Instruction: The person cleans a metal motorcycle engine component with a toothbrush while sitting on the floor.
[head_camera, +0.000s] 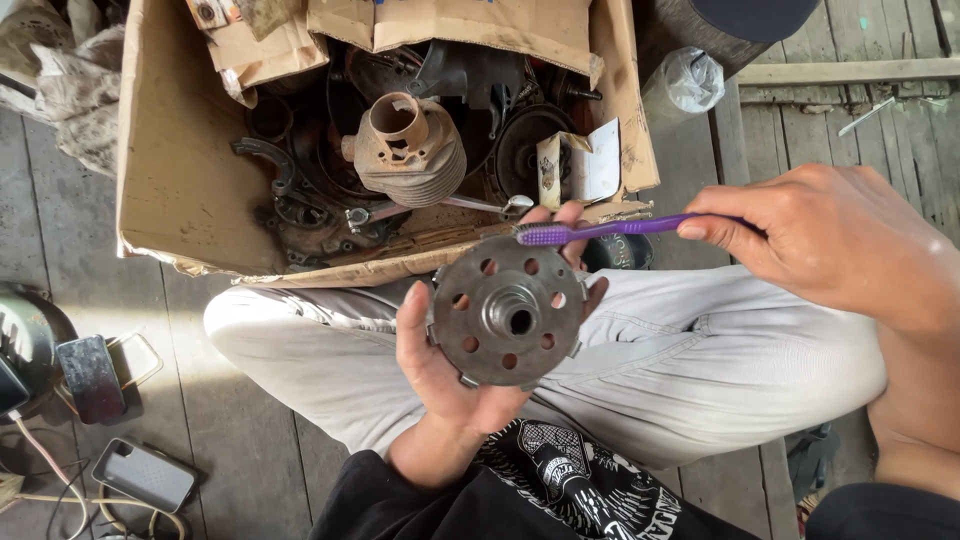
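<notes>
While left hand (440, 370) cups one disc (510, 312), right hand (830, 235) holds one toothbrush (600, 231).

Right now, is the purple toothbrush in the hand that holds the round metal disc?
No, the right hand holds the purple toothbrush, while the left hand holds the round metal disc.

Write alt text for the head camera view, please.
A seated person's left hand holds a round metal disc with holes while the right hand brushes its top edge with a purple toothbrush. Behind, a cardboard box holds rusty engine parts.
</notes>
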